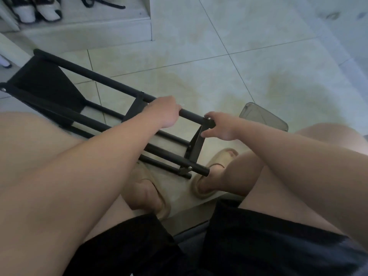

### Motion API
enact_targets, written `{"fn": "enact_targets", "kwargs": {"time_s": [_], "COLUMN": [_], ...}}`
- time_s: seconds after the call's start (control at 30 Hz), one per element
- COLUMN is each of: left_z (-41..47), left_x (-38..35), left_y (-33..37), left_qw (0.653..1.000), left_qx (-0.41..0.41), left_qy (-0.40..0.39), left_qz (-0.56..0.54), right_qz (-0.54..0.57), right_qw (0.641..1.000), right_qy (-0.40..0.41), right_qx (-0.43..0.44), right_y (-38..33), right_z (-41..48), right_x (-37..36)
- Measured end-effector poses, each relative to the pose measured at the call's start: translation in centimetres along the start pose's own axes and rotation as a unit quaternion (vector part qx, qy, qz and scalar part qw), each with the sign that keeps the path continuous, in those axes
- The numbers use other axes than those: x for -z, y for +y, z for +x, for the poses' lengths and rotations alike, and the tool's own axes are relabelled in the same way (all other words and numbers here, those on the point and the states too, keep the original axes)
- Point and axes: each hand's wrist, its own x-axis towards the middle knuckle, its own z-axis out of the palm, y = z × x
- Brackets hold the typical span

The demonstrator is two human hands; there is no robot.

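Note:
A black metal tube frame (95,76) with a black fabric panel (45,84) lies slanted on the tiled floor, running from upper left down between my feet. My left hand (163,111) grips its upper tube near the near end. My right hand (221,125) is at the frame's end joint (209,122), fingers curled on the fitting with a small bolt there. A flat black cross bracket (196,146) links the two tube ends.
I sit with bare knees and tan slippers (211,176) on the floor. A grey translucent plastic box (262,116) lies right of my right hand. A white shelf unit (89,26) with black-and-white shoes (37,10) stands at the upper left.

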Motion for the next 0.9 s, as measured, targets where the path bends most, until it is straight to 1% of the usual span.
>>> {"fn": "enact_targets", "kwargs": {"time_s": [0.1,0.17,0.23,0.33,0.37,0.4,0.47,0.53,0.63,0.73,0.83,0.9], "left_z": [2.0,3.6,5.0,6.6,7.0,7.4,8.0,8.7,9.8,10.2,10.7,11.1], "left_x": [1.2,1.4,1.4,0.7,0.3,-0.1,-0.5,-0.3,0.8,2.7,4.7,5.5], "left_y": [0.3,0.5,0.5,0.3,0.6,0.7,1.0,1.0,1.1,1.8,3.0,3.2], "left_qw": [0.997,0.992,0.985,0.965,0.96,0.957,0.96,0.968,0.975,0.975,0.975,0.98], "left_qx": [-0.017,-0.022,-0.018,-0.021,-0.028,-0.033,-0.028,-0.014,-0.014,-0.027,-0.048,-0.054], "left_qy": [0.033,0.011,-0.061,-0.186,-0.208,-0.215,-0.202,-0.173,-0.14,-0.133,-0.121,-0.114], "left_qz": [0.073,0.124,0.163,0.181,0.186,0.192,0.19,0.18,0.173,0.175,0.177,0.153], "right_qz": [-0.029,-0.047,-0.049,-0.03,-0.03,-0.031,-0.03,-0.019,-0.002,0.001,-0.043,-0.086], "right_qw": [0.999,0.997,0.994,0.991,0.99,0.99,0.992,0.995,0.999,1.0,0.995,0.987], "right_qy": [-0.037,-0.063,-0.089,-0.124,-0.13,-0.129,-0.115,-0.09,-0.033,0.019,0.087,0.132], "right_qx": [-0.023,-0.029,-0.034,-0.039,-0.04,-0.041,-0.036,-0.028,-0.011,0.006,0.026,0.036], "right_y": [0.0,-0.2,-0.2,0.1,0.2,0.4,0.7,1.2,2.0,2.4,2.8,2.9], "right_z": [1.3,2.1,2.8,3.7,3.9,4.1,4.4,4.8,5.1,5.2,5.4,5.8], "right_x": [0.6,0.8,1.1,1.4,1.5,1.6,1.9,2.4,3.9,5.6,6.6,7.0]}}
